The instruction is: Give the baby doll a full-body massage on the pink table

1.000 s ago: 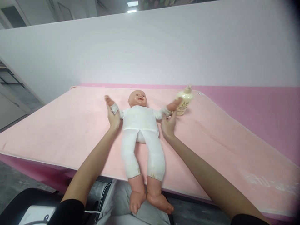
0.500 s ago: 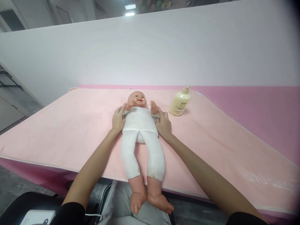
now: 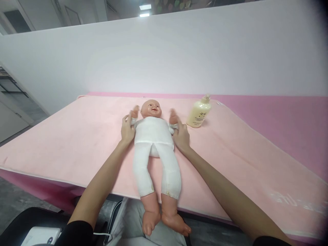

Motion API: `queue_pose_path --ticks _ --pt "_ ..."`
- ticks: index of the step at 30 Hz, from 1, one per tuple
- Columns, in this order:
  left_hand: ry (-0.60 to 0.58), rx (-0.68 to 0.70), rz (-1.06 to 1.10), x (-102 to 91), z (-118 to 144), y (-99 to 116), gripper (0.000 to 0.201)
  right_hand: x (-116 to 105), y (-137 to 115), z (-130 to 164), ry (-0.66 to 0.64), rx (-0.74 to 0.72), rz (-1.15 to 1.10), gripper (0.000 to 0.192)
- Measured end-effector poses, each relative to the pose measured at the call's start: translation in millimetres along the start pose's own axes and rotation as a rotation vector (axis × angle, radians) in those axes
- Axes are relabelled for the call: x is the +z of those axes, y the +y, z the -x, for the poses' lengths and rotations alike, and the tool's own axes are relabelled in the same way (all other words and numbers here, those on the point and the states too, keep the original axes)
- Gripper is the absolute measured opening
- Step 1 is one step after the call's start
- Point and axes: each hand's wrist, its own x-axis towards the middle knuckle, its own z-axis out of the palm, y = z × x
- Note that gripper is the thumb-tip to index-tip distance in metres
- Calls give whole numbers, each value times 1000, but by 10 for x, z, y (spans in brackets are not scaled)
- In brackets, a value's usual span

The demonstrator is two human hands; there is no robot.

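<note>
A baby doll with a white cloth body lies face up, its head away from me and its feet hanging past the near table edge. My left hand is closed around the doll's arm on the left, by the wrist. On the other side my right hand grips the doll's other arm near its white cuff. Both doll hands point upward beside the head and look blurred. Some of my fingers are hidden behind the doll's arms. Just right of my right hand stands a pale yellow pump bottle.
A pink towel covers most of the pink table. Behind it rises a white partition. At the lower left, a white device with a cable lies on a black chair.
Both doll arms have moved outward, away from the head and chest, with my hands on them. The view has shifted slightly. The bottle stays in place.
</note>
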Motion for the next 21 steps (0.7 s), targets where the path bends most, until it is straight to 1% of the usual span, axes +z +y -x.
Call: queue_pose_path --ticks 2,3,6,11,15,17,19,21 --pt "-118 100 -176 -23 9 124 62 -10 -60 30 -142 -53 218 57" --pt "-156 138 -245 -32 11 176 61 -18 -89 43 -175 -73 296 57" --pt "-170 170 -338 -45 13 256 62 -52 -161 64 -205 -102 422 57" --pt "-178 181 -352 -34 16 234 64 -96 -216 59 -234 -151 528 54" --pt "-188 192 -346 -26 20 230 62 -82 -187 49 -252 -174 549 55" --pt "-191 182 -336 -29 19 229 61 -63 -151 49 -244 -166 517 57" --pt "-187 161 -284 -33 14 209 63 -44 -107 49 -213 -140 417 56" --pt "-153 126 -157 -25 4 155 67 -28 -58 44 -160 -94 242 57"
